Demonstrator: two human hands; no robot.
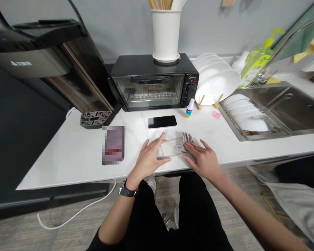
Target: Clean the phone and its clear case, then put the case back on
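Wrinkled cloth (183,140) against clear rectangular case (170,147)
Left hand (148,156) splays around case's left end; right hand (204,159), fingers parted, presses cloth.

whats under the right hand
A crumpled grey cloth shows under the right hand, at one end of a clear rectangular object. Whatever the hand and cloth cover can't be seen.

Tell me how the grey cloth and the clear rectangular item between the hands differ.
The grey cloth is opaque, while the clear rectangular item is see-through. The grey cloth is bunched into folds; the clear rectangular item has straight edges. The right hand has its fingers on the grey cloth, whereas the left hand is at the near end of the clear rectangular item. Both are by the white counter's front edge.
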